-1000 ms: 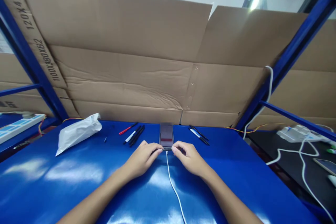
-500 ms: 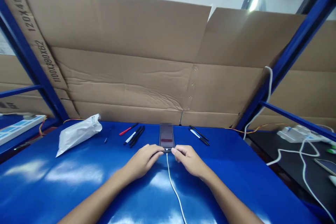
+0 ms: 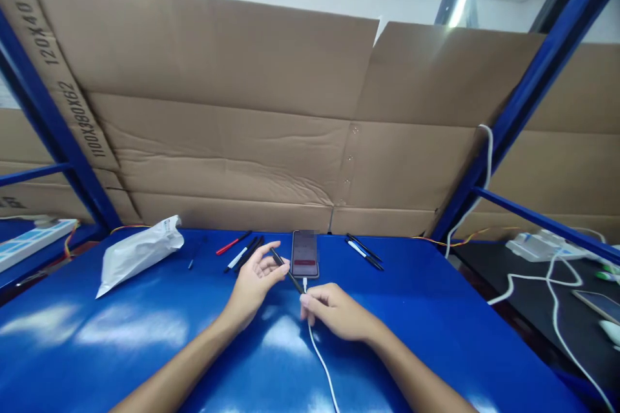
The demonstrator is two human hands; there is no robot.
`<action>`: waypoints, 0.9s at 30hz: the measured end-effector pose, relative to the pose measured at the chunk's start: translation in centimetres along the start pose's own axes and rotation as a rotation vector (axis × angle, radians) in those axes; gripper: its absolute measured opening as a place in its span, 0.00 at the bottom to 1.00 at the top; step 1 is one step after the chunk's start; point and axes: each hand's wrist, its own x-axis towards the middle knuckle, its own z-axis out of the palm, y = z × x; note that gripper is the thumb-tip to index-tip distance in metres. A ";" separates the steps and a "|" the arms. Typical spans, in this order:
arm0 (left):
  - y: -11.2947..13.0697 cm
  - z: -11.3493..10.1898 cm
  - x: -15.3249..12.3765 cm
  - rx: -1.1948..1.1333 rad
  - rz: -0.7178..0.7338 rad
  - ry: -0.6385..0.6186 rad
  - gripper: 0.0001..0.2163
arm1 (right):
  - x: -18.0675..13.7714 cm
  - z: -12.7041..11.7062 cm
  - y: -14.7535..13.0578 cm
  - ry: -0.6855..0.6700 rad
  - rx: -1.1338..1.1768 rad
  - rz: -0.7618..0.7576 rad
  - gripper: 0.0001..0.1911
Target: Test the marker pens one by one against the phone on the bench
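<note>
A dark pen [image 3: 293, 280] slants down to the right between my two hands, just in front of the phone. My left hand [image 3: 252, 282] has its upper end between thumb and fingers, with the index finger stretched out. The lower end sits in a pinch of my right hand [image 3: 335, 311]. Behind them a phone [image 3: 305, 251] with a lit screen lies on the blue table [image 3: 232, 361]. A white charging cable [image 3: 320, 356] is plugged into its near edge and passes by my right fingertips.
Left of the phone lie a red pen [image 3: 233, 243] and several dark and white pens. Two more pens [image 3: 364, 251] lie to its right. A white plastic bag [image 3: 140, 255] rests at the left. Cardboard [image 3: 232, 142] stands behind the table, between blue frame posts [image 3: 523, 103].
The pen has turned from level to slanted, its left end raised. My left hand has lifted and opened its fingers somewhat; my right hand has come slightly closer to me.
</note>
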 end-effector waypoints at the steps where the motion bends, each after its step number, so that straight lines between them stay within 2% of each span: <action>1: 0.0 0.2 -0.1 -0.041 -0.045 -0.035 0.38 | -0.1 0.3 0.0 0.000 -0.013 0.003 0.27; 4: 0.3 0.4 -0.3 -0.106 -0.111 -0.081 0.42 | -0.1 0.5 0.0 -0.007 -0.015 0.004 0.27; 7: 0.7 -0.2 -0.1 -0.142 -0.112 0.005 0.38 | 0.1 0.0 0.4 0.060 0.063 -0.006 0.33; 11: 0.9 -1.3 0.6 -0.164 -0.066 0.164 0.35 | 0.8 -1.1 1.3 0.212 0.297 0.064 0.39; 14: 0.7 -1.7 0.9 -0.189 -0.043 0.196 0.35 | 1.3 -1.5 1.8 0.261 0.422 0.116 0.40; 18: 0.4 -2.0 1.2 -0.164 -0.014 0.200 0.34 | 1.6 -1.6 2.1 0.258 0.446 0.112 0.39; 22: 0.4 -2.7 1.6 -0.098 0.033 0.227 0.30 | 1.9 -3.1 3.4 0.331 0.303 0.090 0.40; 25: 0.2 -3.7 1.9 0.067 0.163 0.227 0.22 | 1.8 -5.5 5.0 0.631 -0.113 0.038 0.38; 27: -0.1 -4.6 2.1 0.339 0.277 0.156 0.15 | 1.5 -7.2 6.0 0.746 -0.213 0.084 0.36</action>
